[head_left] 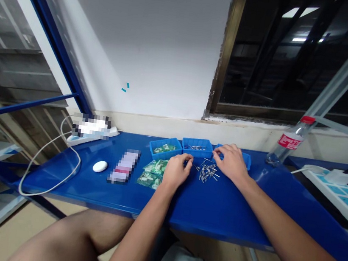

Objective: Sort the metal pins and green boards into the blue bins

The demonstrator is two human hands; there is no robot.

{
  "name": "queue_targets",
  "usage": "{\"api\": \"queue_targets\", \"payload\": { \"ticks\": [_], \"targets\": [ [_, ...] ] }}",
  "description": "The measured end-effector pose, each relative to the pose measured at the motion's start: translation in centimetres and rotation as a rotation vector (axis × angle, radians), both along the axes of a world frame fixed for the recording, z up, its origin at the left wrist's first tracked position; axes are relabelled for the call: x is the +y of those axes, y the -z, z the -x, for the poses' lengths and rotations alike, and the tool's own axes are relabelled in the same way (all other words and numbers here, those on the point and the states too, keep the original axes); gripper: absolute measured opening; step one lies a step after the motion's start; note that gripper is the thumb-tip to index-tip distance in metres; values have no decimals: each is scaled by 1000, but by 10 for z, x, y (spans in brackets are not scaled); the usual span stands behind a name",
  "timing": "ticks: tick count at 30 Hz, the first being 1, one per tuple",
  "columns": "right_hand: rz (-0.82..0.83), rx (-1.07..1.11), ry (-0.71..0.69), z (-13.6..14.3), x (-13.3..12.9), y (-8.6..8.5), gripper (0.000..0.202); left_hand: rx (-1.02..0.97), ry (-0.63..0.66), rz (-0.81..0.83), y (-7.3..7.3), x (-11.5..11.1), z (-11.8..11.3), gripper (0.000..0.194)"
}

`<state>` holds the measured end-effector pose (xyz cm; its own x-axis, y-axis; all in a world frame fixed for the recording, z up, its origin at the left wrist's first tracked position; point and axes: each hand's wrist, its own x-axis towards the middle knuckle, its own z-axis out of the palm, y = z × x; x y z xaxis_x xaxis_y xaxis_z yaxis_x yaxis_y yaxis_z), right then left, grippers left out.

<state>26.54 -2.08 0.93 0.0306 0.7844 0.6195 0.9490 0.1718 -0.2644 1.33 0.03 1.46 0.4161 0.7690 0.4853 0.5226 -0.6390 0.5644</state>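
Note:
A loose pile of thin metal pins that look like blind rivets lies on the blue table between my hands. To its left, my left hand is closed, thumb and fingertips curled together; whatever they hold is too small to make out. My right hand is above the pile's right side, fingertips bunched at the corner of the right blue bin, which it partly covers. What that pinch holds cannot be made out. Behind the pile, the middle blue bin contains more metal pins.
Small green-and-clear packets lie beside my left hand, with similar pieces in the left blue bin. Further left are a phone, a white oval object and a cable. A bottle and a power strip are right.

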Motion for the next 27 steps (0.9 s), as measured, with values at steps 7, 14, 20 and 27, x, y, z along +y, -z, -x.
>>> {"api": "queue_targets", "payload": {
  "ticks": [7, 14, 20, 27],
  "targets": [
    [291, 97, -536, 10, -12, -11, 40, -20, 14, -1, 0, -1, 1, 18],
    [398, 103, -666, 16, -15, -3, 51, -12, 24, 10, -1, -2, 0, 18],
    [290, 33, -658, 33, -7, 7, 20, -3, 27, 11, -1, -1, 0, 18],
    [187, -18, -568, 45, -1, 20, 24, -3, 36, 3, 2, 0, 0, 18]
  ]
}}
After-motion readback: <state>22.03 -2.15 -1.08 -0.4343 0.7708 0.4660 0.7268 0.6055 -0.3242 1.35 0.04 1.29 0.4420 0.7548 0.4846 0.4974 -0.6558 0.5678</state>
